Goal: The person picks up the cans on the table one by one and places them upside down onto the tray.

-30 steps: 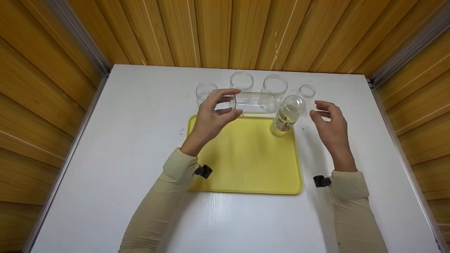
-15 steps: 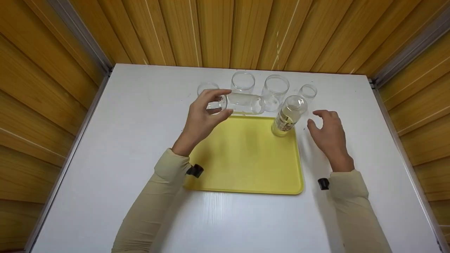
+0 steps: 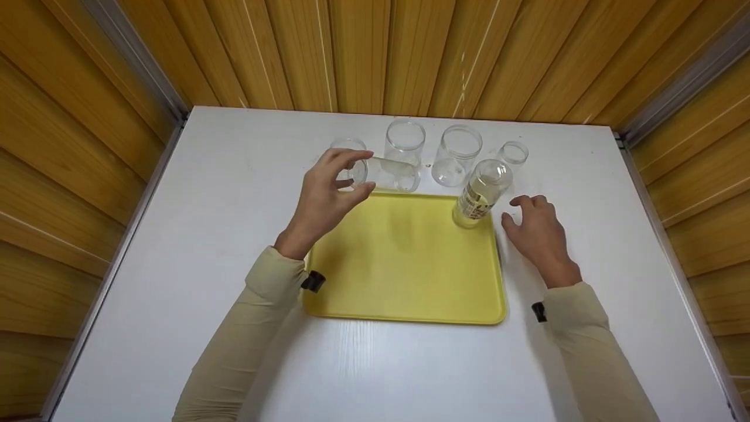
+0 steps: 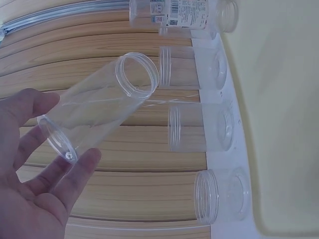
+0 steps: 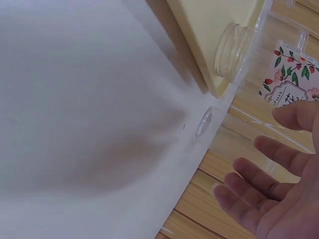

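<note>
My left hand (image 3: 322, 193) holds a clear, unlabelled plastic jar (image 3: 389, 174) by its base end, thumb and fingers round it. The jar lies sideways in the air over the tray's back edge. In the left wrist view its threaded mouth points away from the palm. My right hand (image 3: 539, 234) is right of the yellow tray (image 3: 404, 264), fingers loosely bent, holding nothing. Nearest to it is a clear jar with a flowered label (image 5: 291, 74), standing at the tray's back right corner. The right wrist view shows its threaded mouth (image 5: 232, 55) down at the tray.
Behind the tray, several clear jars stand in a row on the white table (image 3: 234, 234): a wide jar (image 3: 460, 146), another jar (image 3: 405, 138), one partly behind my left hand, and a small jar (image 3: 514, 153) at right. Wood-patterned walls (image 3: 363, 53) surround the table.
My left hand has moved left and slightly toward me, carrying the unlabelled jar along. My right hand has come down and a little left, its fingers parting from the thumb. The labelled jar stays put.
</note>
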Demonstrator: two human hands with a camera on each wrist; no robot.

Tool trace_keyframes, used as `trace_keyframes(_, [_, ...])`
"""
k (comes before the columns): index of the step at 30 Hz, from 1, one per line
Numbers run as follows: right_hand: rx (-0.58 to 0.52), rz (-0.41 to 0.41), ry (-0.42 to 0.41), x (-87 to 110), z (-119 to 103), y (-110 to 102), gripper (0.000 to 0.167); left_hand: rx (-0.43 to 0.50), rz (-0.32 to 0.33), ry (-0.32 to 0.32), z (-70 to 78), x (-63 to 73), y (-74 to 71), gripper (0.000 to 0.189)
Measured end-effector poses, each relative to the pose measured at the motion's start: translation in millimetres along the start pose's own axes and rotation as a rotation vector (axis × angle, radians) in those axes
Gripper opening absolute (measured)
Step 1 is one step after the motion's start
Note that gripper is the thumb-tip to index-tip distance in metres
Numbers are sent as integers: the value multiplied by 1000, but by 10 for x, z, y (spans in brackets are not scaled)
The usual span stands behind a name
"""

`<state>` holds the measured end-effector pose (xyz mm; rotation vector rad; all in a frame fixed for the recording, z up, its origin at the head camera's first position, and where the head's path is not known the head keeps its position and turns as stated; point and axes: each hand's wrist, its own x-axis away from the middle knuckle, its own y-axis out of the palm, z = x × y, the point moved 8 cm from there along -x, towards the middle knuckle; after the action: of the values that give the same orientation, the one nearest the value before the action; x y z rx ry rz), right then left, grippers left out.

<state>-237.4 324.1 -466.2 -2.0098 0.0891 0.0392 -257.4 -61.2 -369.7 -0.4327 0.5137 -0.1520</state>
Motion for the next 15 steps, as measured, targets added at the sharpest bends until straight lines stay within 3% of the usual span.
trace_keyframes(15, [52,-92,-44,36,33,284,38,-186,-108,-29,-60,24,-44,44])
